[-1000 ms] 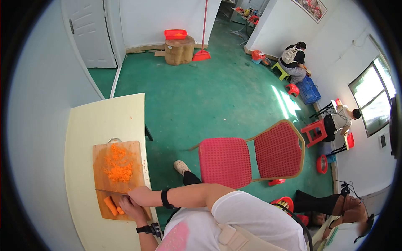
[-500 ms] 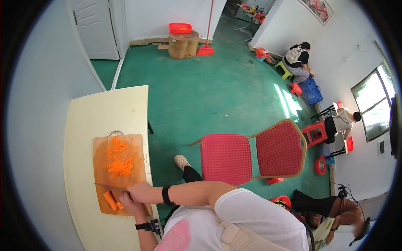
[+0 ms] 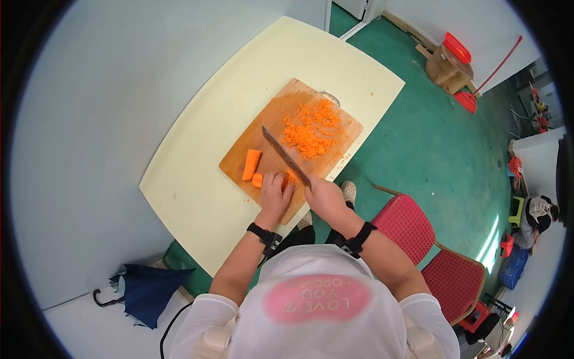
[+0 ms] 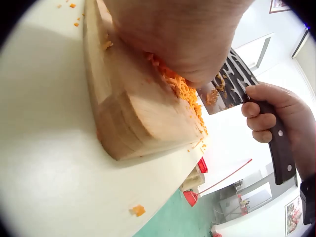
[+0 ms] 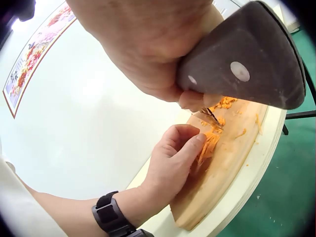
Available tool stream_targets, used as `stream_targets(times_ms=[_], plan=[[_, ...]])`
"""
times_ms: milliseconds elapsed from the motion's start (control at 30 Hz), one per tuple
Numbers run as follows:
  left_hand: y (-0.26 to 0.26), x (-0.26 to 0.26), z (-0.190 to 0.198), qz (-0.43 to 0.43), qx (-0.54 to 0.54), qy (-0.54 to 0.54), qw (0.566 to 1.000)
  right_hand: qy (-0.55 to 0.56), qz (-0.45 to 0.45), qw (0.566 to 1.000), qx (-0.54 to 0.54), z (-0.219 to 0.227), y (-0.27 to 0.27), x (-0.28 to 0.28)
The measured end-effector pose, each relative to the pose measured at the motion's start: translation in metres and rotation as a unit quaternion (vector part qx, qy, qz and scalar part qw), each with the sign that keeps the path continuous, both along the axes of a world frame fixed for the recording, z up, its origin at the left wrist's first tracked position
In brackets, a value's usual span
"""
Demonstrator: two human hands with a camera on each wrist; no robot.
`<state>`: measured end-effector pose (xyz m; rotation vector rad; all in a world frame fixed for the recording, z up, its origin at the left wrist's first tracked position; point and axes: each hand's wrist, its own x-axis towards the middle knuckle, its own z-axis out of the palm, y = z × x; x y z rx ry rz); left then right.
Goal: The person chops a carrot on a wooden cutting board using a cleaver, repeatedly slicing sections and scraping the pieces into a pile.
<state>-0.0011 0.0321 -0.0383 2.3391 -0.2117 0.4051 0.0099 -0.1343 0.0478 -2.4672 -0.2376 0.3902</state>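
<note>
On the wooden cutting board [image 3: 238, 160] my right hand [image 3: 327, 199] grips a kitchen knife [image 3: 286, 157] by its dark riveted handle [image 4: 281, 148]. Bits of carrot cling to the blade, which slants across the board beside my left hand [image 3: 275, 194]. That hand has its fingers and thumb bent around thin carrot slices [image 5: 210, 144] near the board's front edge. A long carrot piece [image 3: 251, 164] and a shorter carrot chunk [image 3: 257, 180] lie just left of it. Finely chopped carrot [image 3: 308, 140] is spread over the far part of the board.
The board rests on a cream table [image 3: 197, 155] against a wall, near the table's right edge. A red chair [image 3: 406, 224] stands to the right. At lower left is a dark blue umbrella [image 3: 152, 293]. Carrot crumbs [image 4: 138, 211] dot the tabletop.
The head view has swung down toward the table, bringing the umbrella into sight and the board nearer the middle. The right hand still holds the knife, and the left stays at the carrot.
</note>
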Motion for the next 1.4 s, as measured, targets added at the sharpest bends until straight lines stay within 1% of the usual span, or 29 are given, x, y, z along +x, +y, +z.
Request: stream_targets(times_ms=[67,167,267,367,400,467,500,567,667,767,833,967,1067,1133,1200,1267,1400], plan=[[-0.001,0.004,0.001,0.002,0.007,-0.028,1.0,-0.026,0.015,0.999,-0.014,0.0,0.003,-0.004],[-0.003,0.009,-0.002,0.007,0.021,-0.047,0.999,-0.023,0.019,0.999,-0.03,-0.009,0.009,-0.007],[-0.002,0.007,0.005,0.003,0.046,-0.022,0.999,-0.017,0.021,0.998,-0.051,-0.018,0.019,-0.004],[-0.001,0.01,-0.001,-0.01,0.012,-0.037,0.999,-0.034,0.027,0.998,-0.037,-0.024,0.028,0.011],[-0.001,0.009,0.001,-0.005,0.013,-0.038,0.999,-0.036,0.031,0.998,-0.036,-0.021,0.028,0.012],[-0.001,0.009,0.003,-0.004,-0.009,-0.058,0.998,-0.011,0.001,1.0,-0.015,-0.016,0.023,0.015],[0.0,0.01,0.004,-0.001,-0.01,-0.058,0.998,-0.011,0.004,1.0,-0.016,-0.01,0.019,0.014],[0.0,0.005,0.007,0.017,-0.004,-0.011,1.0,-0.05,0.008,0.999,0.0,0.001,0.013,0.0],[0.0,0.008,-0.003,0.007,0.002,-0.032,0.999,-0.024,0.019,0.999,-0.012,-0.006,0.011,-0.01],[0.0,0.011,-0.002,-0.003,0.005,-0.046,0.999,-0.034,0.016,0.999,-0.034,-0.021,0.016,-0.011],[0.0,0.008,-0.001,-0.009,0.003,-0.04,0.999,-0.015,0.007,1.0,-0.022,-0.027,0.025,-0.002],[0.002,0.011,0.002,-0.004,-0.014,-0.036,0.999,0.001,-0.016,1.0,0.014,-0.019,0.025,0.015],[0.004,0.003,0.005,0.022,-0.023,-0.017,0.999,-0.012,-0.013,0.999,0.027,-0.002,0.013,0.002],[0.003,0.002,0.004,0.017,-0.013,-0.017,1.0,-0.002,-0.007,1.0,0.026,-0.007,0.011,-0.013],[0.002,0.01,0.003,0.011,-0.001,-0.026,1.0,0.0,-0.003,1.0,0.027,-0.009,0.011,-0.011],[0.001,0.009,-0.001,0.005,-0.017,-0.025,1.0,0.031,-0.014,0.999,-0.002,-0.012,0.016,-0.014],[0.002,0.011,0.004,-0.015,0.001,-0.038,0.999,0.031,-0.024,0.999,-0.015,-0.023,0.027,0.009]])
